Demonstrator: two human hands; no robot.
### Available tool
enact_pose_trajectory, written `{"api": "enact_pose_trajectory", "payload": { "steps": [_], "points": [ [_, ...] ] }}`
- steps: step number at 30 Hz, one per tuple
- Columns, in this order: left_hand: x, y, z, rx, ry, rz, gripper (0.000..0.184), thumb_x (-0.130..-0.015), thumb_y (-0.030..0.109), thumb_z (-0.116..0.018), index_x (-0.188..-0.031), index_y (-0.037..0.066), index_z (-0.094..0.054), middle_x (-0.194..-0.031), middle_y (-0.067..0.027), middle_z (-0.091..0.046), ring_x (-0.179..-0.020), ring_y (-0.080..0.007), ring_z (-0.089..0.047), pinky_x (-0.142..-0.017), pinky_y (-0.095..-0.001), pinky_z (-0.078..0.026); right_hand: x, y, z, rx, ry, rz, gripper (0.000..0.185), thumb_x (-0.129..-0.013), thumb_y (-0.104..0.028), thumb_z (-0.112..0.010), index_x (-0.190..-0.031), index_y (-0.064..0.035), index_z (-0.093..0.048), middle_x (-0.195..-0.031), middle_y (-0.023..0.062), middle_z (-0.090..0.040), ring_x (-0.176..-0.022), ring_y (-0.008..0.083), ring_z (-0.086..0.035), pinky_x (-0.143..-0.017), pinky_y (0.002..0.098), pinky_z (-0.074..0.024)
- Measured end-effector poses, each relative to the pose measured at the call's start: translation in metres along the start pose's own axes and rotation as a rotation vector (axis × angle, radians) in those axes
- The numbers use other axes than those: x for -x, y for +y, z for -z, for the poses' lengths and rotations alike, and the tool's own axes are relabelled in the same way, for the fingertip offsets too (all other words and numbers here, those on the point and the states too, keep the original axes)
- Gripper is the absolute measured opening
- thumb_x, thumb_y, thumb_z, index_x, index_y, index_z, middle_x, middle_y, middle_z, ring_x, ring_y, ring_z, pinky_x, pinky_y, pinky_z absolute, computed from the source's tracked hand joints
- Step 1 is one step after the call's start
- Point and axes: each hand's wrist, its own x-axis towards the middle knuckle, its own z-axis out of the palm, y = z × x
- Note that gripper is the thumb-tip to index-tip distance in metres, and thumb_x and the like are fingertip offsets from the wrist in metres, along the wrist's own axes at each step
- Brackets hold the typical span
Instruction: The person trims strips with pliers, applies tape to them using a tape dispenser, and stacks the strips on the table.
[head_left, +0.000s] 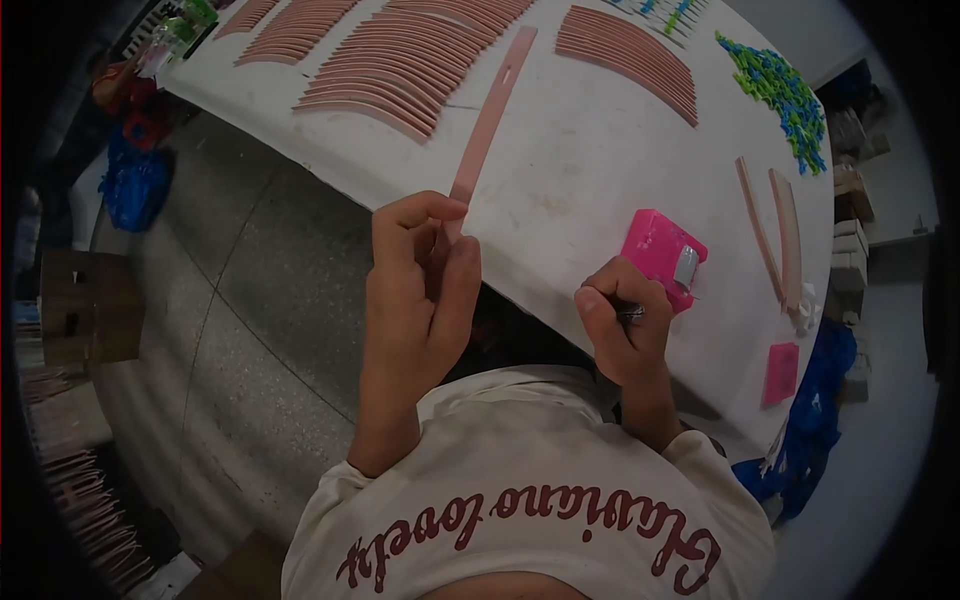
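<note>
My left hand [415,285] pinches the near end of a long, flat pink strip [490,125] between thumb and fingers. The strip points away over the white table [545,180], and a small slot shows near its far end. My right hand [630,325] is closed beside a bright pink block [650,240] that has a silvery piece on its side. Something small, dark and shiny shows within the right fingers, too hidden to name.
Rows of similar pink strips [390,75] lie along the far left, with another row [625,60] at the back. Blue and green pieces [780,100] are heaped at the far right. Loose strips [787,240] and a small pink block [780,375] lie near the right edge.
</note>
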Motion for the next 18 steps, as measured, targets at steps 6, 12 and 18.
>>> {"api": "enact_pose_trajectory", "payload": {
  "steps": [6,12,18],
  "points": [
    [-0.003,0.003,0.007,-0.111,0.030,-0.121,0.032,-0.091,-0.001,-0.058,-0.119,0.001,-0.042,-0.078,-0.0022,-0.057,-0.059,-0.0009,-0.044,-0.053,-0.0179,-0.035,-0.011,-0.009,-0.016,0.031,-0.089,-0.035,0.020,-0.089,-0.002,-0.058,-0.071,-0.0039,-0.049,-0.056,-0.0041,-0.042,-0.051,0.0027,-0.032,-0.046,0.0233,-0.0255],
    [-0.009,-0.002,0.007,-0.043,0.050,-0.140,0.026,-0.090,-0.003,-0.060,-0.114,-0.001,-0.051,-0.077,-0.0013,-0.057,-0.059,-0.0009,-0.046,-0.052,-0.0172,-0.036,-0.017,-0.016,-0.019,0.067,-0.104,-0.161,0.022,-0.089,-0.006,-0.063,-0.072,-0.0036,-0.049,-0.055,-0.0039,-0.045,-0.051,0.0021,-0.034,-0.045,0.0231,-0.0261],
    [-0.009,-0.001,-0.001,-0.160,0.048,-0.141,0.017,-0.086,-0.004,-0.066,-0.103,0.001,-0.065,-0.086,-0.0037,-0.063,-0.063,-0.0046,-0.055,-0.052,-0.0193,-0.043,-0.018,-0.018,-0.020,0.081,-0.070,-0.244,0.026,-0.090,-0.012,-0.067,-0.072,-0.0034,-0.048,-0.053,-0.0032,-0.044,-0.051,0.0025,-0.034,-0.045,0.0234,-0.0269]
  ]
}}
